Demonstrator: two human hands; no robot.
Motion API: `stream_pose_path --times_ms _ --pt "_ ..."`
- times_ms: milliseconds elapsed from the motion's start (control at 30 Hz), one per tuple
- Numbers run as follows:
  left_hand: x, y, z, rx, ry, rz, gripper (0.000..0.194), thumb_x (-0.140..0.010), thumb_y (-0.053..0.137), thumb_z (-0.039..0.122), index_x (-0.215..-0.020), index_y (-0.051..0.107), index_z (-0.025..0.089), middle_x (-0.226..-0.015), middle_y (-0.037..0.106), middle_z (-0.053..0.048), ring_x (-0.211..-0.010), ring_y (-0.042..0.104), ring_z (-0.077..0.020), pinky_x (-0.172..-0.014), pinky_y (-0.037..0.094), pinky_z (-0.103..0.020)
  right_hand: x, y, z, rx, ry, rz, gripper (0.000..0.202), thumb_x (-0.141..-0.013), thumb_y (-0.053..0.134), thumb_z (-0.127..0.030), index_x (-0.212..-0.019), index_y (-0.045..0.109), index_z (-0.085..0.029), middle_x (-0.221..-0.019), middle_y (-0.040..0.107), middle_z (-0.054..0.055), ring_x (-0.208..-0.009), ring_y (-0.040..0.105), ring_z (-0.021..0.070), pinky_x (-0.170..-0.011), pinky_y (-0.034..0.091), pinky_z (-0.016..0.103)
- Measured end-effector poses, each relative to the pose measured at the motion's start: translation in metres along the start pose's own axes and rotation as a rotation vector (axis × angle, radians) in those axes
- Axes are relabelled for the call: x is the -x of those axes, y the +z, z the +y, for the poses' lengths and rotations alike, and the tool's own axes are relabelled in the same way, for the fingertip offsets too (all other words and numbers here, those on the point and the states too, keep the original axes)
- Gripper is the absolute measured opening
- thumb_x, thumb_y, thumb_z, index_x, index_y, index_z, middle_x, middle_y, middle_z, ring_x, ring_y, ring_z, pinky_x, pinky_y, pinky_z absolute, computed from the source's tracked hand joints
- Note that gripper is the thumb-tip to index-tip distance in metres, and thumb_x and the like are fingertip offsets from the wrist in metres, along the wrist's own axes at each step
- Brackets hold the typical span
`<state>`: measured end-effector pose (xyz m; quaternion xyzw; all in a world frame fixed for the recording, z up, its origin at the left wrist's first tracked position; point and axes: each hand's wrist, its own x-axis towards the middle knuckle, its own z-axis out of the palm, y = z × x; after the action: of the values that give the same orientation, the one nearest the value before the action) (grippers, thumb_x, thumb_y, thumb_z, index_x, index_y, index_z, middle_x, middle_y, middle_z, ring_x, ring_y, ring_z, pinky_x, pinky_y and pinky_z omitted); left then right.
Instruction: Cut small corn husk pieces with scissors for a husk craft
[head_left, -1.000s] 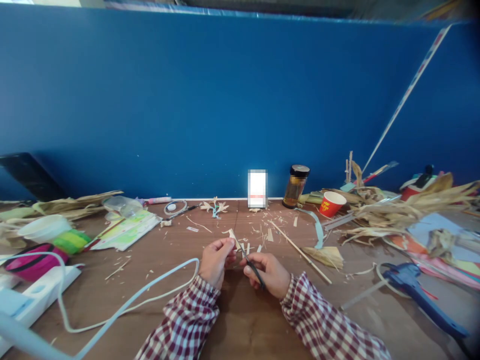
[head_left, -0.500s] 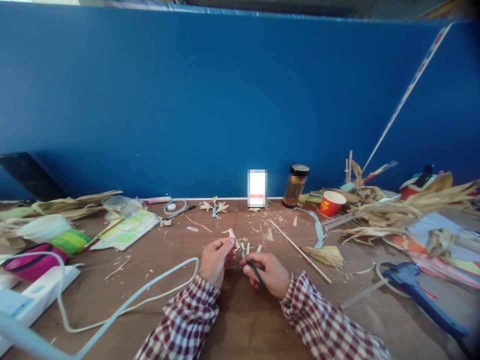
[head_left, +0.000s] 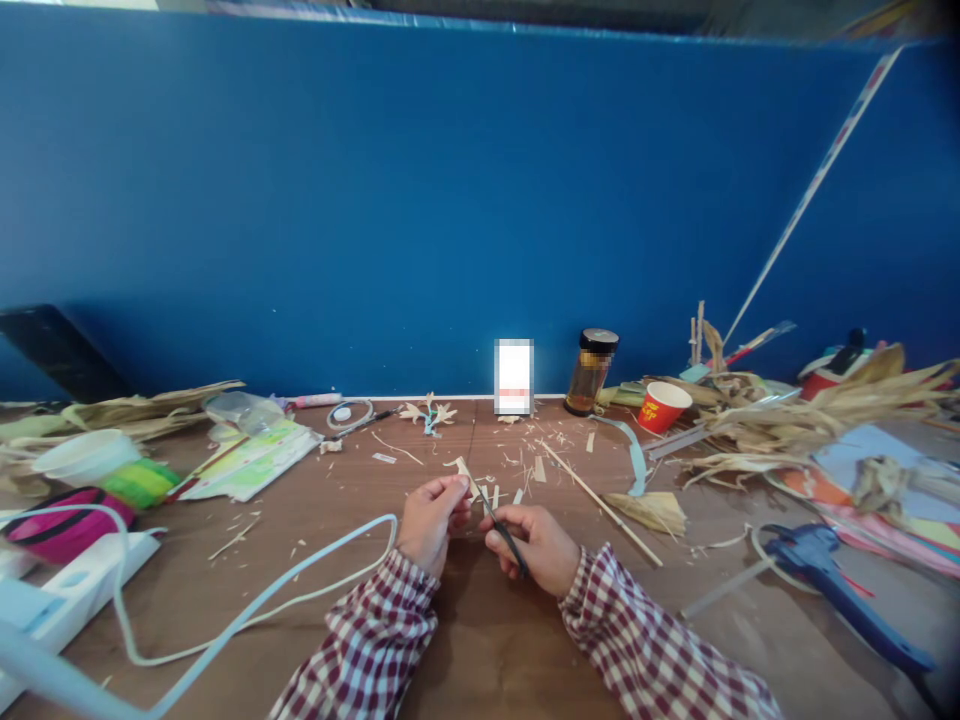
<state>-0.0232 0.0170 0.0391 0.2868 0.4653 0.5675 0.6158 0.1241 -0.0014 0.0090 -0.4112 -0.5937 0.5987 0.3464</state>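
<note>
Between thumb and fingers, my left hand (head_left: pixel 435 518) pinches a small pale piece of husk (head_left: pixel 461 467), whose curled tip sticks up above the fingertips. My right hand (head_left: pixel 538 545) is closed on a thin dark tool (head_left: pixel 508 545), which looks like tweezers or fine scissors. The tool slants up and left, its tip close to the left fingertips. Whether the tip touches the husk piece is too small to tell. Small pale strips (head_left: pixel 517 496) lie on the brown table just beyond the hands.
A glue gun (head_left: pixel 840 590), husks (head_left: pixel 795 425) and a red paper cup (head_left: pixel 664 407) are on the right. A dark-lidded jar (head_left: pixel 591 372) stands at the back. Cables (head_left: pixel 277 585), a power strip (head_left: pixel 90 605) and a pink pouch (head_left: pixel 67 525) lie left.
The dark tool in my right hand has tilted slightly, its lower end shifting a little left. My left hand looks unmoved.
</note>
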Motion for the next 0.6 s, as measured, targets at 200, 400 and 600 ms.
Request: stream_pose_path --times_ms 200,400,600 --pt "-0.003 -0.002 -0.005 0.004 -0.016 -0.015 0.026 -0.052 0.075 0.030 -0.062 0.063 0.009 -0.051 0.055 0.001 -0.043 0.047 -0.0043 -0.041 0.039 -0.014 0.001 0.000 -0.005 0.004 0.013 -0.002 0.035 -0.071 0.058 -0.046 -0.088 0.057 -0.015 -0.050 0.052 -0.004 -0.041 0.048 0.0076 -0.044 0.043 0.020" --pt "-0.003 -0.002 -0.010 -0.004 -0.022 -0.013 0.028 -0.051 0.076 0.031 -0.064 0.064 0.009 -0.054 0.057 0.000 -0.045 0.048 -0.0054 -0.041 0.040 -0.016 0.002 0.000 -0.009 0.003 0.007 0.004 0.037 -0.071 0.058 -0.046 -0.089 0.057 -0.014 -0.051 0.053 -0.004 -0.042 0.049 0.0079 -0.044 0.043 0.020" --pt "-0.003 -0.002 -0.012 -0.011 -0.018 -0.039 0.027 -0.053 0.075 0.032 -0.063 0.064 0.010 -0.053 0.056 0.001 -0.045 0.048 -0.0049 -0.041 0.039 -0.015 0.001 0.001 -0.007 -0.016 -0.004 -0.001 0.037 -0.072 0.058 -0.046 -0.089 0.057 -0.013 -0.051 0.053 -0.004 -0.042 0.048 0.0075 -0.044 0.042 0.020"
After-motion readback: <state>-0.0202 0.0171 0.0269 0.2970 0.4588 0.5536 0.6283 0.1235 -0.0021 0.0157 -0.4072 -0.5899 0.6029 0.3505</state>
